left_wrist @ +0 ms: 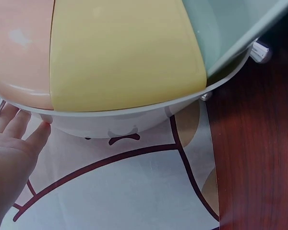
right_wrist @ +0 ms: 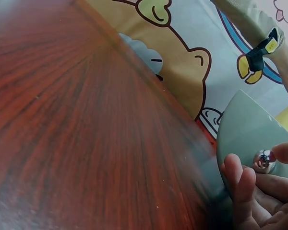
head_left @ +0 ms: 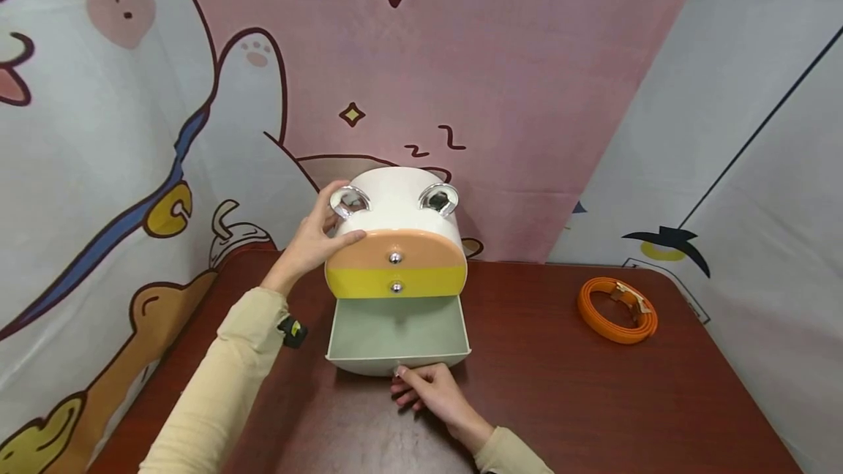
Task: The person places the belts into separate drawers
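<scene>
A small white storage box (head_left: 397, 181) with silver rings on top stands on the table, its front holding an orange drawer (head_left: 369, 247), a yellow drawer (head_left: 358, 284) and a pale green drawer (head_left: 398, 331). The green one is pulled out, and its inside looks bare. My left hand (head_left: 319, 236) grips the box's upper left side, thumb over the front edge; in the left wrist view its fingers (left_wrist: 38, 136) touch the white shell. My right hand (head_left: 437, 393) pinches the silver knob (right_wrist: 264, 160) of the green drawer between thumb and fingers.
A coiled orange belt (head_left: 617, 311) with a metal buckle lies on the right of the dark red wooden table (head_left: 540, 379). Behind the table hangs a cartoon-printed cloth (head_left: 527, 93), close to the back of the box. More cloth runs along the left and right sides.
</scene>
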A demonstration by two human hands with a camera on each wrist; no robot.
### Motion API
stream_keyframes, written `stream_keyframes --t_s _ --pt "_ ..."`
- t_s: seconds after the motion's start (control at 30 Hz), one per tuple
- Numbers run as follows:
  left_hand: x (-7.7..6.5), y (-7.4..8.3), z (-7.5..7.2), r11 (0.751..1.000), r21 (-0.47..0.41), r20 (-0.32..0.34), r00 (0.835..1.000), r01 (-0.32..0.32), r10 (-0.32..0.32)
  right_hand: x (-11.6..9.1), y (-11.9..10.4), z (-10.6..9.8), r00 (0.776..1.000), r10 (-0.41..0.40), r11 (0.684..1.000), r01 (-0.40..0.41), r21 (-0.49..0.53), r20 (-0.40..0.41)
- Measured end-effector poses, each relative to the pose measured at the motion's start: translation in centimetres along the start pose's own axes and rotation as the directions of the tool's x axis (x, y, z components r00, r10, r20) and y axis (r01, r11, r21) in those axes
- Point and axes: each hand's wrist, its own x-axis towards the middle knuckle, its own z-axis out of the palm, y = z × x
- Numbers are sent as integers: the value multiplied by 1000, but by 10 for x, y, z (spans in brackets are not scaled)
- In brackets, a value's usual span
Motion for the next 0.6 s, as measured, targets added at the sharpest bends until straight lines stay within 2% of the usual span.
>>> stream_keyframes --t_s 0.6 --pt "1 -4 -1 1000 -11 6 1000 -17 17 -11 5 1 1000 27 1000 -27 3 8"
